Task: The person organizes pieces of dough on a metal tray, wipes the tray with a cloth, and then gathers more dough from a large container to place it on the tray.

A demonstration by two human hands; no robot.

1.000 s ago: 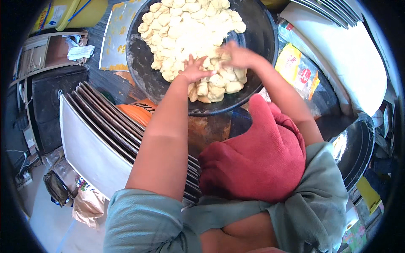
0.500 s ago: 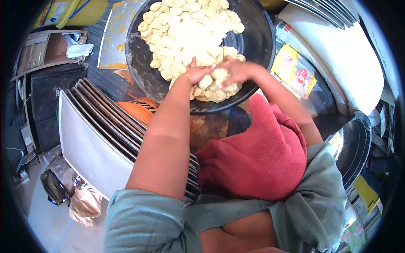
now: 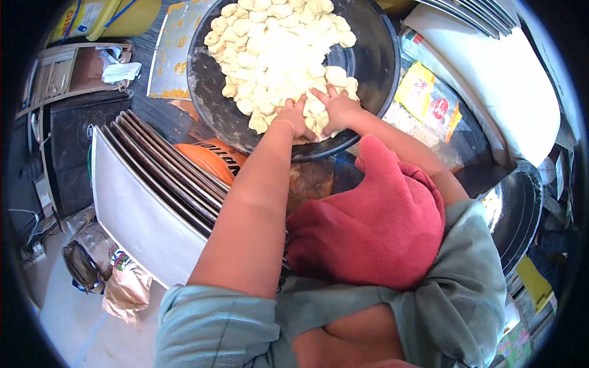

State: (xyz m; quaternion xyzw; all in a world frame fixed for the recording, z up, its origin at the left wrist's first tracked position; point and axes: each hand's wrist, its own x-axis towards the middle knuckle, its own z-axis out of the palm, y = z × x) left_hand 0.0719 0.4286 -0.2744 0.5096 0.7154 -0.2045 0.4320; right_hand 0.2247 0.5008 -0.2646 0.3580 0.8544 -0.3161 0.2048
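Note:
A large black round pan (image 3: 376,61) holds a heap of pale dough lumps (image 3: 245,73), overexposed at the middle. At its near side, my left hand (image 3: 294,118) rests among the lumps, fingers apart and curved into the dough. Beside it on the right, my right hand (image 3: 337,109) has its fingers spread against the same near cluster, with fingertips partly buried. Just below the pan is a bunched red cloth (image 3: 368,233), close to my right forearm.
Stacked metal trays (image 3: 141,208) stand left of my arm, beside an orange object (image 3: 196,159). A stained sheet (image 3: 169,49) and yellow bucket (image 3: 129,15) sit upper left. Right are plastic packets (image 3: 420,92), a white sack (image 3: 503,104), more trays (image 3: 463,15) and a dark round pan (image 3: 515,214).
My left hand has moved right and slightly down within the dough. My right hand has moved downward from the upper part of the cluster and now presses beside the left one.

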